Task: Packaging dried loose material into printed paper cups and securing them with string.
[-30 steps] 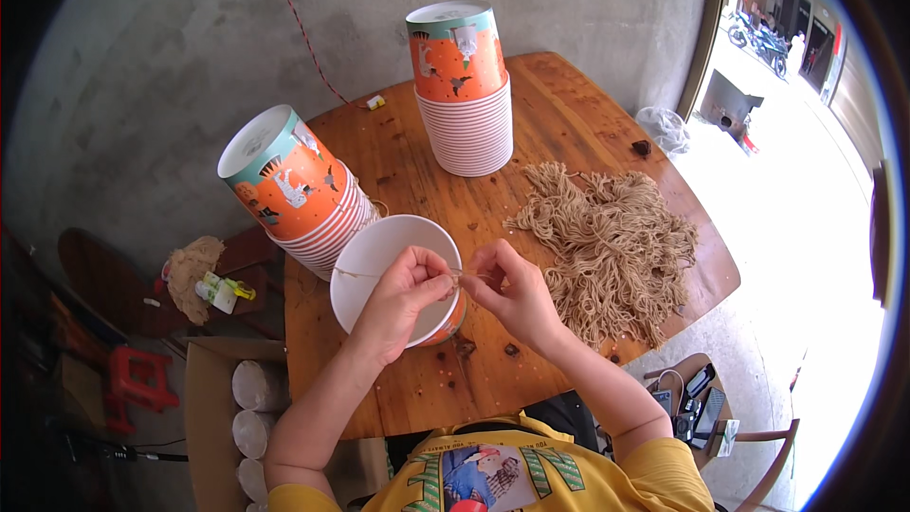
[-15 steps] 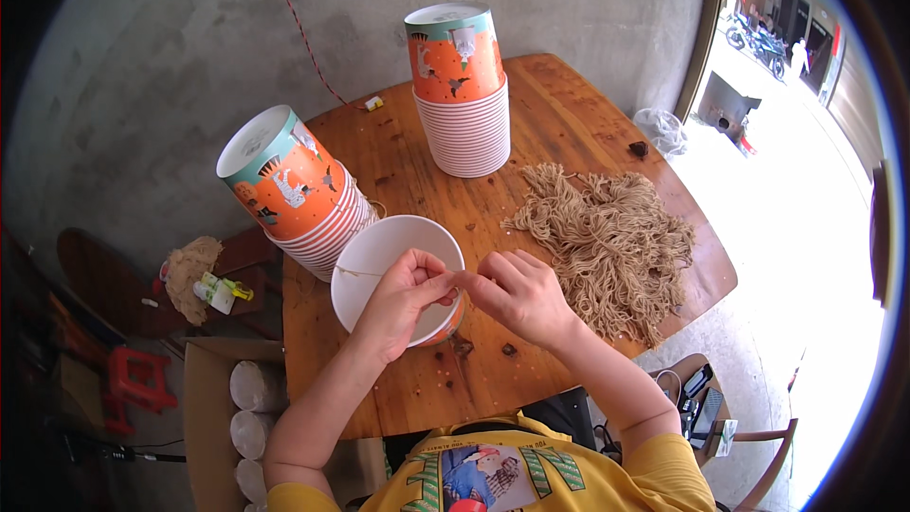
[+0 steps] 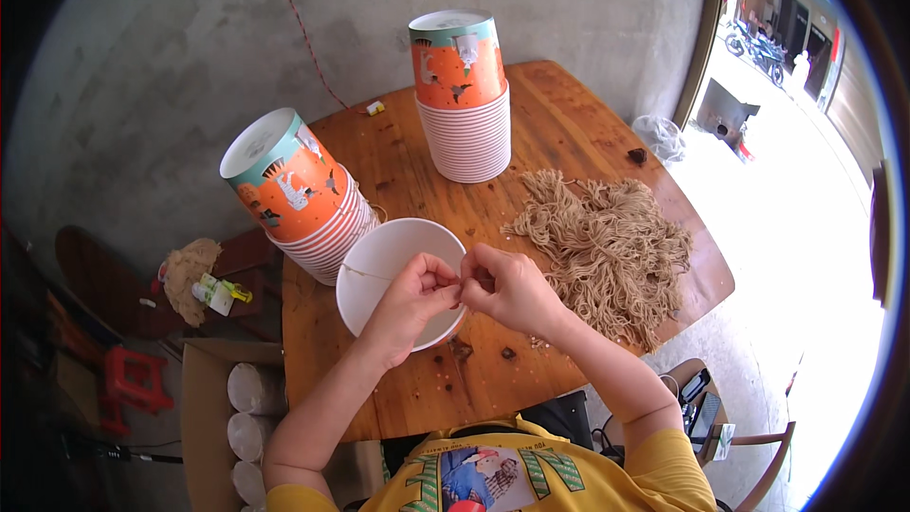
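An open white paper bucket (image 3: 403, 235) stands near the left side of the wooden table, mouth up. A thin tan cord (image 3: 368, 274) runs across its mouth from the left rim toward my fingers. My left hand (image 3: 413, 296) is over the bucket's right part, thumb and fingers pinched on the cord. Against its fingertips, at the right rim, my right hand (image 3: 515, 290) is closed too, its fingers curled in. What lies between the right fingertips is mostly hidden; the cord leads there. To the right spreads a loose heap of tan cords (image 3: 616, 256).
Two stacks of upside-down orange and teal paper buckets stand beyond: a leaning left stack (image 3: 296, 188) beside the open bucket, and an upright far stack (image 3: 462, 81). A cardboard box (image 3: 210, 417) with white rolls sits lower left. The wooden table (image 3: 379, 403) has a rounded right edge.
My right hand has turned and drawn its fingers in, from a stretched pinch to a tighter curl beside the left fingertips. The cord still spans the bucket. The whole view has shifted slightly.
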Motion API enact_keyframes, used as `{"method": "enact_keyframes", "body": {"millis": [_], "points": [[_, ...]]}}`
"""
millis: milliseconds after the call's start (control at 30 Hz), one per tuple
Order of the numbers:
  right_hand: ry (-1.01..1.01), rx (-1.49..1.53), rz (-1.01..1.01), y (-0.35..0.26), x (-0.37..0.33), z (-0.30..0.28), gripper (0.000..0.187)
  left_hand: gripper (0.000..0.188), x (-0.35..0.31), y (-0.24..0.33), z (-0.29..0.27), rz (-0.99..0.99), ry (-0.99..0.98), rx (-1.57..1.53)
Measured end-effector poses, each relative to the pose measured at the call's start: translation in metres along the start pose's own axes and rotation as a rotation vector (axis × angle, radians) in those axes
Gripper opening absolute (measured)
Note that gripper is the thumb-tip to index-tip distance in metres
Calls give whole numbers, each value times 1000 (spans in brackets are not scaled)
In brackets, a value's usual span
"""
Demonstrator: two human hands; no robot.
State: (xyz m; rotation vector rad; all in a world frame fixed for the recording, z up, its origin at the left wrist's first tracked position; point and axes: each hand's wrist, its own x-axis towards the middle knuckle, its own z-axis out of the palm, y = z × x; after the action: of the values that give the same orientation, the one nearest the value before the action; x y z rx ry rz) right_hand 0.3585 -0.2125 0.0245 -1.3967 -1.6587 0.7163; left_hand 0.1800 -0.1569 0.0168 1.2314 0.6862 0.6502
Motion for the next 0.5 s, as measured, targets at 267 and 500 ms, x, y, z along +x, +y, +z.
{"method": "enact_keyframes", "body": {"millis": [267, 500], "points": [[-203, 564, 301, 14, 9, -6, 17, 17, 0, 3, 6, 89, 17, 166], [-197, 747, 277, 9, 0, -10, 13, 18, -1, 5, 3, 57, 32, 140]]}}
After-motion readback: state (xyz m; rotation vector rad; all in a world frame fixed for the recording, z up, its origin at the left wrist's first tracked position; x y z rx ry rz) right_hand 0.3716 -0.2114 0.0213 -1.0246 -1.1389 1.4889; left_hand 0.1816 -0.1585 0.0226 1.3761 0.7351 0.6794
